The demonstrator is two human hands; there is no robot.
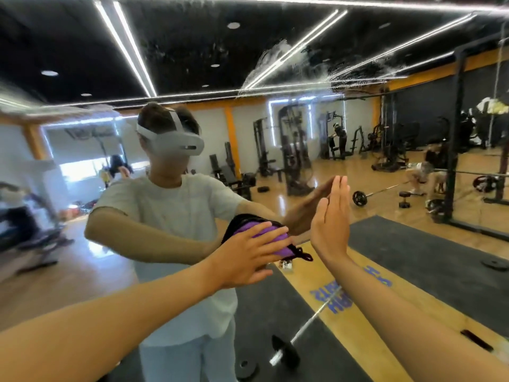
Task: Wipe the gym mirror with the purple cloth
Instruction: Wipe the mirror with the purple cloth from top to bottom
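Purple cloth, bunched with a dark edge, lies pressed flat against the gym mirror under the left hand, low and near the middle of the head view. Left fingers are straight and spread over the cloth, pushing it onto the glass. Right hand stands upright just beside the cloth, fingers straight and together, palm against the mirror, holding nothing. Smears of wet streaks mark the glass high above the hands. Reflected in the mirror: the person in a pale shirt and white headset, a barbell on the dark floor mat, weight machines behind.
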